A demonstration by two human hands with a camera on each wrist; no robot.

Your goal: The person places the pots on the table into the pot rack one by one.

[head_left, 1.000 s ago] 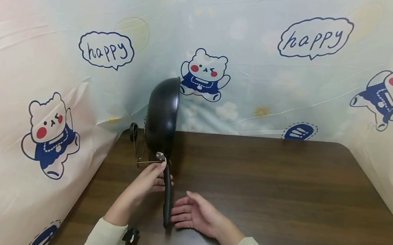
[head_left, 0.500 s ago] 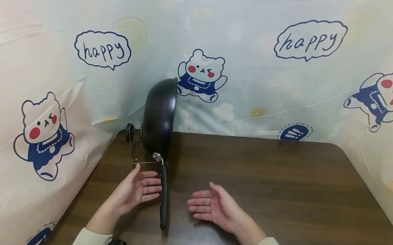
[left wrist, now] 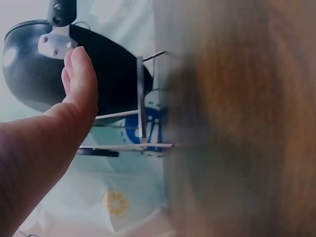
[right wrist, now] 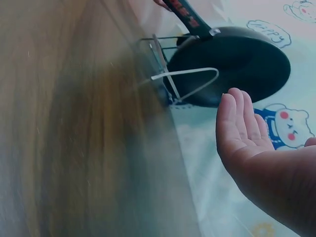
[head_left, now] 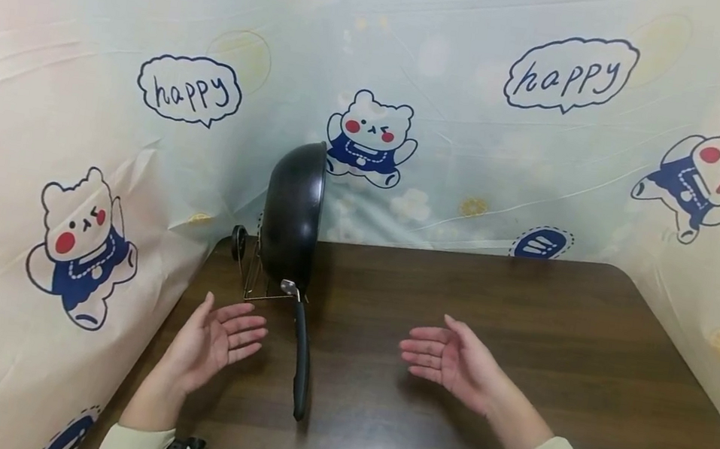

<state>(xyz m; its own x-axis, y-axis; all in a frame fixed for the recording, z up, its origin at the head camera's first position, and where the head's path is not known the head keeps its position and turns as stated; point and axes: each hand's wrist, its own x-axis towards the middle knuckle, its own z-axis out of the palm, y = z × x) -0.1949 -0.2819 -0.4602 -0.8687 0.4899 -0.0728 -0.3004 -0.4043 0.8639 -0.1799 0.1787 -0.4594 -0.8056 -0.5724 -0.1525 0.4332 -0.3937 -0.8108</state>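
Observation:
A black frying pan (head_left: 293, 216) stands on edge in a thin wire rack (head_left: 265, 297) at the table's back left. Its dark handle (head_left: 300, 368) points toward me. My left hand (head_left: 207, 345) hangs left of the handle, apart from it, with fingers extended and nothing held. Well to the right of the handle is my right hand (head_left: 458, 362), its fingers straight and its palm turned inward, holding nothing. The right wrist view shows the pan's inside (right wrist: 237, 64) and the rack's wire loop (right wrist: 197, 71) beyond my fingertips.
A dark round piece (head_left: 238, 243), perhaps a lid knob, shows at the rack's left side. The brown wooden table (head_left: 492, 310) meets a printed cloth (head_left: 451, 153) hanging behind and a cloth wall on the left.
My left hand has let go of the pan's handle and drawn back to the left. My right hand has moved away rightward. The pan stays upright in the rack.

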